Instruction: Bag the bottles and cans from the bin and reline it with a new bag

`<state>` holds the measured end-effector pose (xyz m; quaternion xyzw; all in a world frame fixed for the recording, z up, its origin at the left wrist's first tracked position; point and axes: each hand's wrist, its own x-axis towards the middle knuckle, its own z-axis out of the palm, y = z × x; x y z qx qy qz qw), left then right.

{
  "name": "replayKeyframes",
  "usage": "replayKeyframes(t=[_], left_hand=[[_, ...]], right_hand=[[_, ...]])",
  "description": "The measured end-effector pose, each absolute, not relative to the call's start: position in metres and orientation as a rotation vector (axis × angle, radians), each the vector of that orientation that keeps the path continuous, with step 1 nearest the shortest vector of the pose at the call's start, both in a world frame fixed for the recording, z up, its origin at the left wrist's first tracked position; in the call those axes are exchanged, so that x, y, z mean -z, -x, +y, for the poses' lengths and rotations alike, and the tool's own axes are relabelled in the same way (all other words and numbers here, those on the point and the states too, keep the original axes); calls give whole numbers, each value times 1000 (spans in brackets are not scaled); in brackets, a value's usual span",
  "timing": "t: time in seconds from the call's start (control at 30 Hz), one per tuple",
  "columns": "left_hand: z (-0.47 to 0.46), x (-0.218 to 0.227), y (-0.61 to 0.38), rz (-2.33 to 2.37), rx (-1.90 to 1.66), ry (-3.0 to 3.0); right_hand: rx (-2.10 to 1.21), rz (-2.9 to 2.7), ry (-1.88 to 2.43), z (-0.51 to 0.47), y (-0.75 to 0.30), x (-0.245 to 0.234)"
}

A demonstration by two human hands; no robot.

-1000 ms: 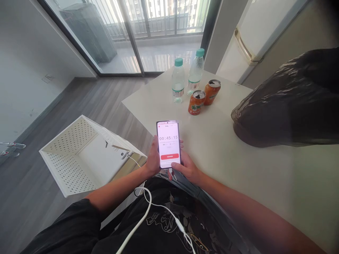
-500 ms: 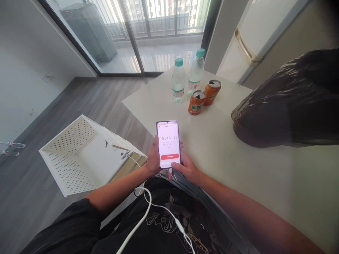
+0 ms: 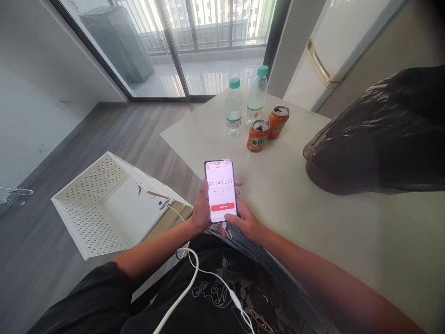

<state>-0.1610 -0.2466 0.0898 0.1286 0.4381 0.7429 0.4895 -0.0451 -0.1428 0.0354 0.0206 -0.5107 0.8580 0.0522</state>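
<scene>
Between my two hands is a smartphone, held upright above my lap at the table's near edge. Its lit screen reads 00:45:15 over a red button. My left hand grips the phone's left side, thumb along the edge. From the right, my right hand holds the lower corner, its thumb on the bottom of the screen and fingertips showing past the right edge. A white charging cable plugs into the phone's bottom and runs over my dark shirt. The fingers behind the phone are hidden.
Two clear bottles with green caps and two orange drink cans stand on the white table. A dark plastic bag lies at the right. On the floor at left sits a white perforated basket with a white box inside.
</scene>
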Motion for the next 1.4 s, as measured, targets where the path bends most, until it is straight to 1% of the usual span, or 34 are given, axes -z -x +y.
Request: replayKeyframes(t=[0.3, 0.6, 1.4], left_hand=[[-248, -86, 161, 1051, -1823, -217], [-248, -86, 160, 1107, -1820, -221], [-249, -84, 162, 1063, -1810, -204]], right_hand=[[-2615, -1562, -71, -143, 45, -37], [-2594, -1578, -90, -142, 46, -37], [-2607, -1606, -57, -142, 45, -35]])
